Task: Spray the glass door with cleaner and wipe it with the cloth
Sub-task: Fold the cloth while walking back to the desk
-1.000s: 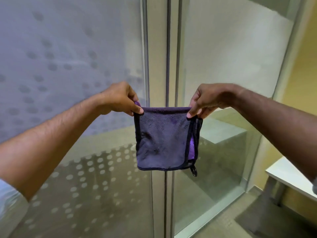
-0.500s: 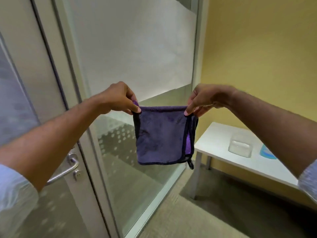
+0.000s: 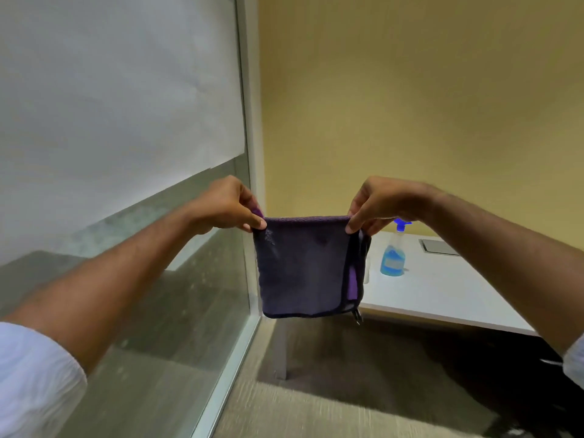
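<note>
The view now faces further right: the door handle is out of sight, and a blue spray bottle [image 3: 393,254] shows on the white table [image 3: 442,292], right of the cloth [image 3: 303,270].

There is one view only, from a wide-angle camera worn on the person's head, facing forward and down. It looks along both outstretched forearms, close to them, toward the corner where the frosted glass wall panel [image 3: 120,128] meets the plain yellow painted wall [image 3: 410,99].

I see a yellow wall [image 3: 410,105], a white desk [image 3: 442,295] against it, grey carpet [image 3: 331,412], and a frosted glass partition [image 3: 120,105] on the left.
</note>
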The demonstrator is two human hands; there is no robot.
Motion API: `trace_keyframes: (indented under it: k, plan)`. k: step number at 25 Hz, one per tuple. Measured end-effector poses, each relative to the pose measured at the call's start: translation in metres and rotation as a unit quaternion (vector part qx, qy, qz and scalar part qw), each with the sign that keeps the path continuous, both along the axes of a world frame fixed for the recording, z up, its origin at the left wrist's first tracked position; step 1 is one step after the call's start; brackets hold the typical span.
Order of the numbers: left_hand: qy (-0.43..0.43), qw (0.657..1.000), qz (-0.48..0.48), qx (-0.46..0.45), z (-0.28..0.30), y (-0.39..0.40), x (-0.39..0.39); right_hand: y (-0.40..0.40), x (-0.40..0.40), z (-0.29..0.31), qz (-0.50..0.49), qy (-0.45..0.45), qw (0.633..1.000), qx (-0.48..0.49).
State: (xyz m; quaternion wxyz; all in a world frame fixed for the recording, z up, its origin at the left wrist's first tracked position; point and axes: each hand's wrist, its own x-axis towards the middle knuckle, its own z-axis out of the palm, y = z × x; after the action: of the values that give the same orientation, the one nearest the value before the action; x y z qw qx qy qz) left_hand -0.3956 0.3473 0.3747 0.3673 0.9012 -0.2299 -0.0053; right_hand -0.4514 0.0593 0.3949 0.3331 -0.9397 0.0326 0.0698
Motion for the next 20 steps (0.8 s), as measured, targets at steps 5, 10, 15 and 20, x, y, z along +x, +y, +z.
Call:
trace_keyframes:
  k: [5,10,15,20]
  plan:
    - [-0.008,0.999,-0.050,-0.004,-0.011,-0.052,0.071,-0.045,0.043,-0.011,-0.056,-0.008,0.998,0.007]
    - [-0.019,0.996,-0.084,0.025,-0.022,-0.101,0.123,-0.090,0.083,-0.028,-0.073,-0.016,0.997,0.021]
    - [-0.031,0.992,-0.101,0.071,-0.032,-0.150,0.174,-0.136,0.130,-0.040,-0.027,-0.004,1.000,0.015]
    - [-0.093,0.974,-0.121,0.168,-0.029,-0.205,0.225,-0.175,0.184,-0.032,0.083,0.064,0.993,-0.054]
